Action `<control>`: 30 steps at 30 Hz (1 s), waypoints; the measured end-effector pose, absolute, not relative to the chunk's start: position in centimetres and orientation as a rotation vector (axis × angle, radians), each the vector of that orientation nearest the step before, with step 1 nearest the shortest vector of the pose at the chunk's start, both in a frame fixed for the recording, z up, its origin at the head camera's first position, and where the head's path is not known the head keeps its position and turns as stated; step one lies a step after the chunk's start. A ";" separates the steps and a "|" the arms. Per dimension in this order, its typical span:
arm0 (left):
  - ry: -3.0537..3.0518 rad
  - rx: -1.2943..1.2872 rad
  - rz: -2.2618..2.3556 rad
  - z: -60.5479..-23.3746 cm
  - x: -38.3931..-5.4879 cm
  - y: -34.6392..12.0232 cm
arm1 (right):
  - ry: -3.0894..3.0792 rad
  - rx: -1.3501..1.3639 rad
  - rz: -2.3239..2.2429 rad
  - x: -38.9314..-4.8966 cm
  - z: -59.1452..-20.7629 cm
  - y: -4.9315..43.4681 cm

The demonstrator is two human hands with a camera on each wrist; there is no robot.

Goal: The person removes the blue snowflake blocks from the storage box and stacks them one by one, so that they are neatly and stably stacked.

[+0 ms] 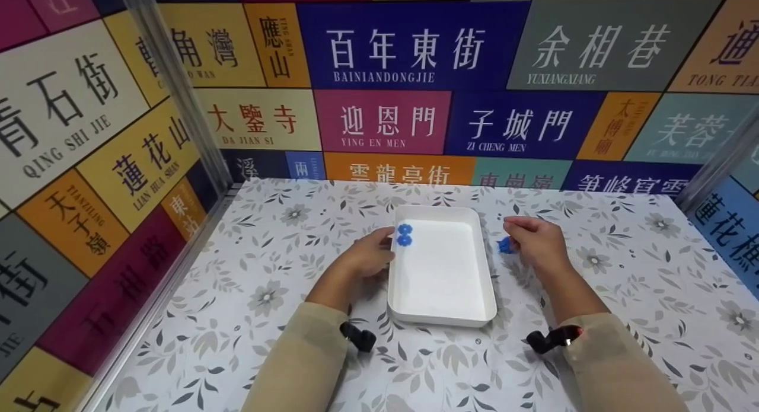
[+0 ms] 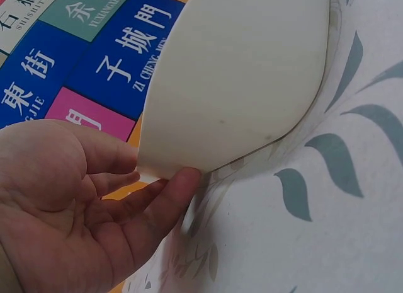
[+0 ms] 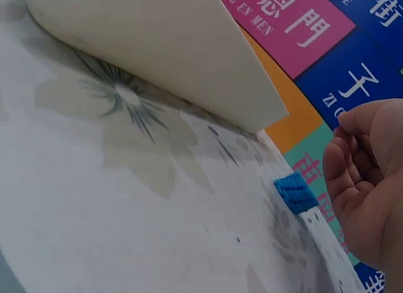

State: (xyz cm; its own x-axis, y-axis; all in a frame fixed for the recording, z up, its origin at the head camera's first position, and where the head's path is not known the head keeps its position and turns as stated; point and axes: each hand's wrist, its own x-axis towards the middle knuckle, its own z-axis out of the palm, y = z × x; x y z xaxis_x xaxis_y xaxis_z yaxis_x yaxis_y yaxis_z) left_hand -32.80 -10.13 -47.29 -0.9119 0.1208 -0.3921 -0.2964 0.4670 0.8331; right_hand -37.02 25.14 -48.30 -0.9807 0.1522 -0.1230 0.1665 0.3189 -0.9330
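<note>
A shallow white rectangular tray [image 1: 442, 318] lies on the patterned cloth. Two small blue flower-shaped pieces [image 1: 404, 235] sit inside it, at the upper left. My left hand [image 1: 372, 252] rests against the outside of the tray's left wall; its relaxed fingers touch the wall [image 2: 233, 72] in the left wrist view. To the right of the tray, my right hand [image 1: 536, 243] hovers with fingers curled and thumb tip near the index finger. Nothing shows between those fingertips. Beside that hand, a blue ridged piece or small stack [image 3: 296, 192] stands on the cloth, apart from the fingers.
The tablecloth [image 1: 267, 296] is white with grey flowers and leaves. Behind it rises a wall [image 1: 382, 121] of coloured panels with Chinese street names, and similar panels flank both sides. A black wrist camera [image 1: 359, 337] is strapped over each beige sleeve.
</note>
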 end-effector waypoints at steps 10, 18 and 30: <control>2.380 -0.092 1.368 -47.3 -32.9 -10.3 | 2.283 0.064 -2.003 -36.4 -46.2 20.4; 2.376 -0.075 1.417 -47.3 -32.8 -10.2 | 1.972 -0.079 -2.216 -36.8 -45.1 17.0; 2.321 -0.151 1.456 -47.2 -32.8 -10.1 | 1.999 -0.062 -2.123 -40.4 -44.3 12.0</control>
